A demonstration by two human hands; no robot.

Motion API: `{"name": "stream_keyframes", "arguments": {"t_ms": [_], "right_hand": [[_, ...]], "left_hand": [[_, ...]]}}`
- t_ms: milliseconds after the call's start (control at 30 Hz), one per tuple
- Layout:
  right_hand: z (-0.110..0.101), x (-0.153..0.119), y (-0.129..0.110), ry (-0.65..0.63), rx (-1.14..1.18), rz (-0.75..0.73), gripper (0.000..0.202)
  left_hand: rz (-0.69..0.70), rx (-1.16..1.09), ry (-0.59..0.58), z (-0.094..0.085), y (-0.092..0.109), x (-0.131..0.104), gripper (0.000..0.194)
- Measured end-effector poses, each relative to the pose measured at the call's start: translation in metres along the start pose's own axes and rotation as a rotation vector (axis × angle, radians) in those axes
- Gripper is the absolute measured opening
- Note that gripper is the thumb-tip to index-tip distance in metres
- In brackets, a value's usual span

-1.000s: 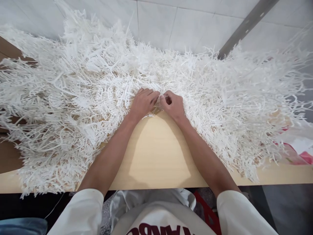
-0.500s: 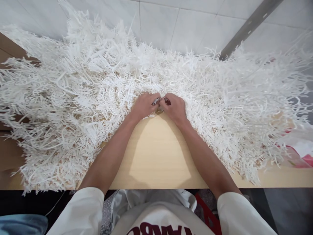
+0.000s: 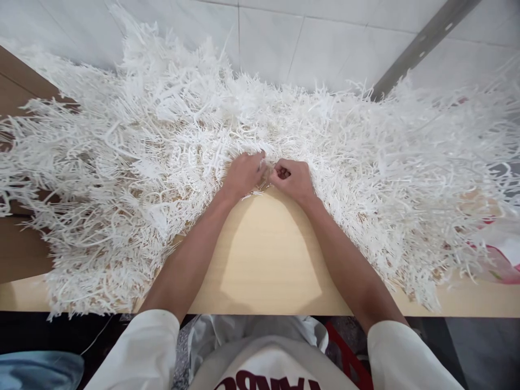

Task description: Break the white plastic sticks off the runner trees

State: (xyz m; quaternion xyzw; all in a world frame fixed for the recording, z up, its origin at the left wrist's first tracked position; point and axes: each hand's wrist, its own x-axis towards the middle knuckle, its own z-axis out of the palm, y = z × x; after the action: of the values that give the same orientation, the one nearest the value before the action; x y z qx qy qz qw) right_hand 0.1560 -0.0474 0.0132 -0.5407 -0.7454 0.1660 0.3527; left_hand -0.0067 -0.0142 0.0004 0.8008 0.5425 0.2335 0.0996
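Note:
A wide heap of white, branching plastic-like strands [image 3: 162,135] covers much of the pale wooden table [image 3: 272,260]. At its near edge, in the middle, my left hand [image 3: 246,172] has its fingers curled around some small white strands. Close beside it on the right, my right hand [image 3: 291,176] is closed in a pinch, thumb against forefinger. What the right fingertips hold is too small to make out. A narrow gap separates the two hands, and a few short white pieces lie just below them.
Brown cardboard boxes [image 3: 24,249] stand at the left. A clear plastic bag with red parts [image 3: 498,257] lies at the right end of the table. Behind the heap are a tiled wall [image 3: 268,38] and a slanting metal post [image 3: 422,46]. Something blue [image 3: 40,371] shows at bottom left.
The hands have drawn slightly apart, and my left fingers have lifted and straightened a little. The whole view has shifted slightly, so the table and heap appear further right.

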Motion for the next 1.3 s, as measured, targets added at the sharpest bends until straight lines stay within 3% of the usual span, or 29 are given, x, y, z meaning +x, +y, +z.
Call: {"name": "stream_keyframes", "arguments": {"t_ms": [100,200,333,467,633,900,1100,1233,1300], "right_hand": [[-0.002,-0.003,-0.002,0.053,0.004,-0.022,0.018],[-0.001,0.0,0.0,0.216,0.083,0.026,0.009],[0.002,0.005,0.005,0.145,0.044,-0.046,0.02],[0.004,0.004,0.007,0.099,-0.022,-0.033,0.019],[0.004,0.002,0.006,0.136,-0.13,-0.008,0.033],[0.003,0.002,0.003,0.114,-0.163,0.0,0.029],[0.001,-0.004,0.002,0.121,-0.099,-0.071,0.028],[0.001,0.001,0.004,0.3,-0.002,-0.01,0.02],[0.002,0.003,0.005,0.285,0.014,-0.039,0.019]], "left_hand": [[-0.056,-0.02,0.071,-0.002,-0.002,0.001,0.02],[0.142,0.044,0.049,-0.002,-0.001,-0.001,0.026],[0.277,0.037,0.047,0.0,-0.001,-0.002,0.033],[0.269,0.014,0.06,0.001,-0.002,-0.002,0.031],[0.22,0.025,0.061,-0.001,0.002,-0.003,0.027],[0.163,0.014,0.03,0.004,0.0,-0.003,0.025],[-0.062,-0.007,0.157,0.002,-0.007,0.004,0.02],[0.095,0.072,0.072,0.001,-0.001,0.001,0.024],[0.168,0.089,0.073,0.001,0.002,-0.001,0.026]]}}
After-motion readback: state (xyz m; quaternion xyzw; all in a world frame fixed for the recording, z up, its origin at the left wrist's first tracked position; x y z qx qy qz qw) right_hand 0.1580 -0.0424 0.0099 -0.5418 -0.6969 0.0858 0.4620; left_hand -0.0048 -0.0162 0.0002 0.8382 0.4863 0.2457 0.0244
